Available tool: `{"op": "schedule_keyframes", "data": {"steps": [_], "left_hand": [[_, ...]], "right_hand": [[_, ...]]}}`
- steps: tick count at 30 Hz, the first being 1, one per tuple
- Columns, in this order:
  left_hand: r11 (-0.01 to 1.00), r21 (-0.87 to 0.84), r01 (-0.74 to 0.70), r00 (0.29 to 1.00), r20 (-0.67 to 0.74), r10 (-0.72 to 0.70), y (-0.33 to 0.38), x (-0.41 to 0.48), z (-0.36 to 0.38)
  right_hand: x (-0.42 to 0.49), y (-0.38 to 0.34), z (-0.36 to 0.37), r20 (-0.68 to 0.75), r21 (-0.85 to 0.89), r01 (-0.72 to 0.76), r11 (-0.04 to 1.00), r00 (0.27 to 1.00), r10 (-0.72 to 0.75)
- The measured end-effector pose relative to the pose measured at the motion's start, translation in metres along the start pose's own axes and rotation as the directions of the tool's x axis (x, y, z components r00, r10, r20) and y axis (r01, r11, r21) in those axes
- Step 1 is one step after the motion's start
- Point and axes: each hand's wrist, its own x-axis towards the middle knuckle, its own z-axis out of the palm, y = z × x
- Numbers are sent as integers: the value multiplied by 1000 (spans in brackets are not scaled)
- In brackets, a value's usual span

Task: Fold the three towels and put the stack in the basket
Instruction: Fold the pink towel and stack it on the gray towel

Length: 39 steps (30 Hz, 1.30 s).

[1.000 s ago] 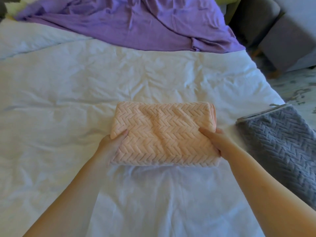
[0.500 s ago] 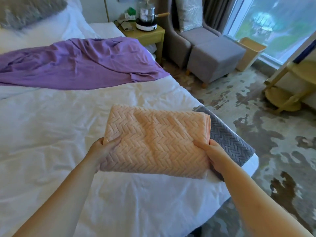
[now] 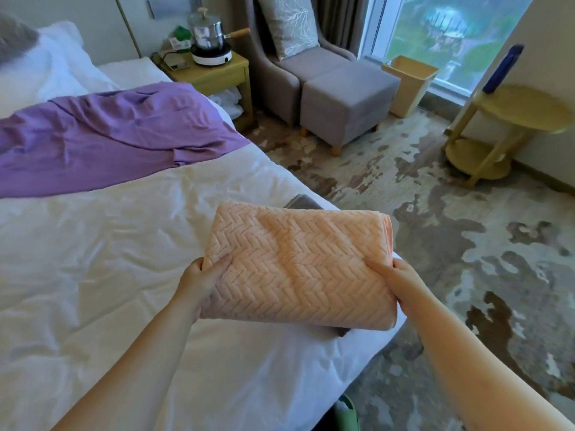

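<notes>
Purple sheet (image 3: 109,135) crumpled at left on the white bed (image 3: 93,259). Left hand (image 3: 199,281) grips the folded peach towel (image 3: 295,269) at its left edge, thumb on top. Grey towel (image 3: 303,202) lies under it at the bed's corner, mostly covered; contact unclear. Right hand (image 3: 401,281) grips the right edge. Towels visible: two. Yellow bin (image 3: 410,82) by the window, contents not visible.

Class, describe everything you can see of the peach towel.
The peach towel is plush, with a raised herringbone weave, folded into a thick rectangle, with layered edges showing at its right end. The left hand grips its near-left corner, the right hand its near-right corner. It is nearly flat over a grey towel at the bed edge.
</notes>
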Motion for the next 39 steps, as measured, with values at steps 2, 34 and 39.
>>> {"op": "schedule_keyframes", "data": {"steps": [2,34,39], "left_hand": [[1000,-23,4,999,-53,-5,-1,2,16],[714,-609,345,938,260,-231,-36,-22,102],[740,-593,317,941,295,-167,-37,-40,101]], "right_hand": [[21,-7,-10,34,-22,2,1000,999,-1],[69,39,-27,248,445,-460,768,888,388],[42,34,3,274,514,-501,696,865,420]]}}
